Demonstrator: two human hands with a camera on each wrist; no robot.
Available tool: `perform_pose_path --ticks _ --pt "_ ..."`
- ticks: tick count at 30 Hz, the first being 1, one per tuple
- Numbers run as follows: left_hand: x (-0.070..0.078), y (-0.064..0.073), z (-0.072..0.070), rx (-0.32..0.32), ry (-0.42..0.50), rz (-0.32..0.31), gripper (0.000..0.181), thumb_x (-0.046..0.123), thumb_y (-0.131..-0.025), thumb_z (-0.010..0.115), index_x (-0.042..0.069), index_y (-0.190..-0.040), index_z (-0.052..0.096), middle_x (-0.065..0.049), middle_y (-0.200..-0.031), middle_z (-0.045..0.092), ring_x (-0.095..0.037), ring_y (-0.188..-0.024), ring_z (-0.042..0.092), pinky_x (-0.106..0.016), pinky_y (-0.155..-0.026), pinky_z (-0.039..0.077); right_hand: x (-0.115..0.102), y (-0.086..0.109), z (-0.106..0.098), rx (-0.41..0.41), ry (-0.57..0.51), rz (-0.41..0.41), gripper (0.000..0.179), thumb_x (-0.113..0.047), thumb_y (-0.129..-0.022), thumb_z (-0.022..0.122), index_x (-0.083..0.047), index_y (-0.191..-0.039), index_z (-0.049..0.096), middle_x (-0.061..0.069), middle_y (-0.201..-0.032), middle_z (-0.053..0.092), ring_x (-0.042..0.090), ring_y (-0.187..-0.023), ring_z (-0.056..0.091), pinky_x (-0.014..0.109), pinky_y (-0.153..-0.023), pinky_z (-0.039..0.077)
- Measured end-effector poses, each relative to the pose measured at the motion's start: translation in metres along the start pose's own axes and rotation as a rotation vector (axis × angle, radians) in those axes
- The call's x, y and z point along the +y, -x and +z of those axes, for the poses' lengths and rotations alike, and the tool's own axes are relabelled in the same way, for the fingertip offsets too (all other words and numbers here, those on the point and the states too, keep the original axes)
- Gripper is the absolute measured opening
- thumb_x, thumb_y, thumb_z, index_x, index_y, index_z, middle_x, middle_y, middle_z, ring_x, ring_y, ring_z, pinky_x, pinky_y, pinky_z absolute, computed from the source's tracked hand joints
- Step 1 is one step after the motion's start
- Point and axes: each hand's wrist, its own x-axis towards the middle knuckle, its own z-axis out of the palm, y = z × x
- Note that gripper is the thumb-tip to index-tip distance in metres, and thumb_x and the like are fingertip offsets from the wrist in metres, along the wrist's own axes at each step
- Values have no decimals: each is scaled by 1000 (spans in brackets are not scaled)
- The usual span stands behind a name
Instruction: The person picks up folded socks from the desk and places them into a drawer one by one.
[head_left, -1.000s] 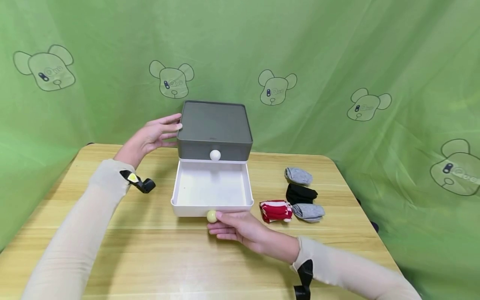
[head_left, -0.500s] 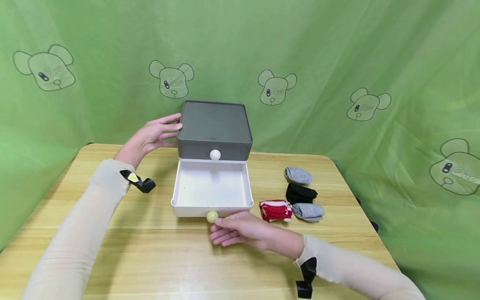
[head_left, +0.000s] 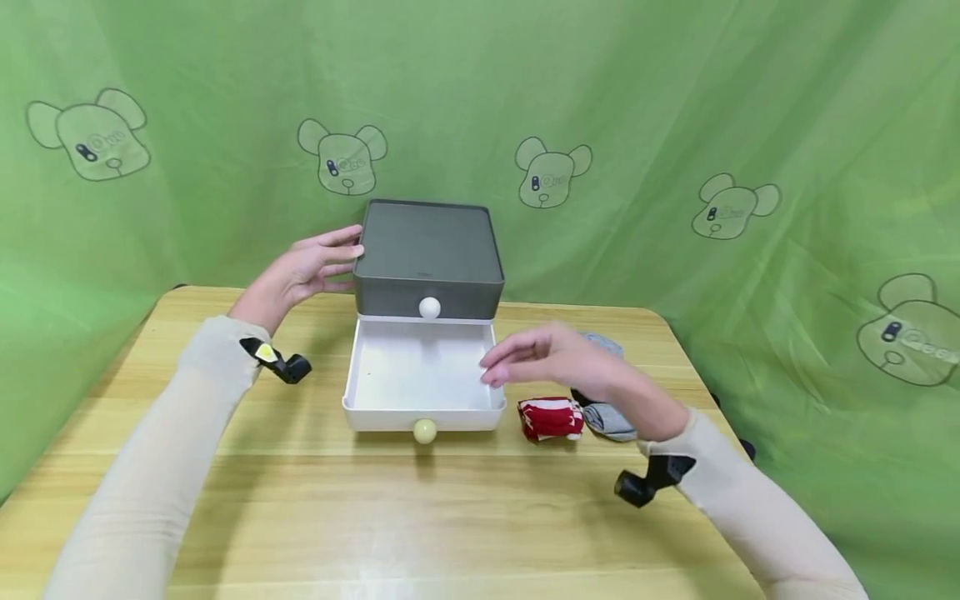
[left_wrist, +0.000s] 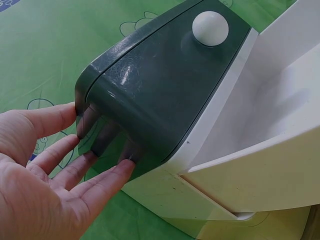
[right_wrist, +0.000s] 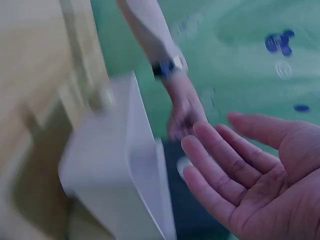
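A two-tier drawer box (head_left: pixel 431 242) with a dark grey upper part stands at the back middle of the table. Its white lower drawer (head_left: pixel 423 367) is pulled out, with nothing in it but a tiny dark speck. My left hand (head_left: pixel 303 267) touches the box's left side, fingertips against the grey wall (left_wrist: pixel 150 90). Over the right rim of the drawer hovers my right hand (head_left: pixel 551 362), fingers relaxed and holding nothing. A yellowish round knob (head_left: pixel 424 431) sits on the drawer front; a white knob (head_left: pixel 430 308) is on the grey one above.
Right of the drawer lies a folded red-and-white sock bundle (head_left: pixel 551 417). Beside it are a grey bundle (head_left: pixel 611 421), a black bundle mostly covered by my right hand, and another grey bundle (head_left: pixel 602 342) farther back. A green curtain (head_left: pixel 637 100) hangs behind the wooden table (head_left: pixel 375 525).
My right hand has let go of the lower drawer's knob and moved up and to the right, over the drawer's right side. The left hand and the box have stayed in place.
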Motion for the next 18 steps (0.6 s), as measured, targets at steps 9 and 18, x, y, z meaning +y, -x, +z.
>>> perform_pose_path --ticks 9,18 --pt "0 2 1 -2 -20 4 68 15 -103 59 22 -162 26 -9 -168 27 -33 -152 33 -50 -126 33 54 -4 -43 139 224 66 23 -9 -91 76 0 -112 74 15 -105 78 19 -95 74 23 -86 62" --pt "0 2 -1 -12 -35 10 68 15 -104 58 21 -163 24 -9 -170 24 -33 -152 32 -50 -126 32 113 -3 -48 15 378 65 38 -12 -87 81 5 -120 70 24 -119 72 38 -108 69 41 -93 62"
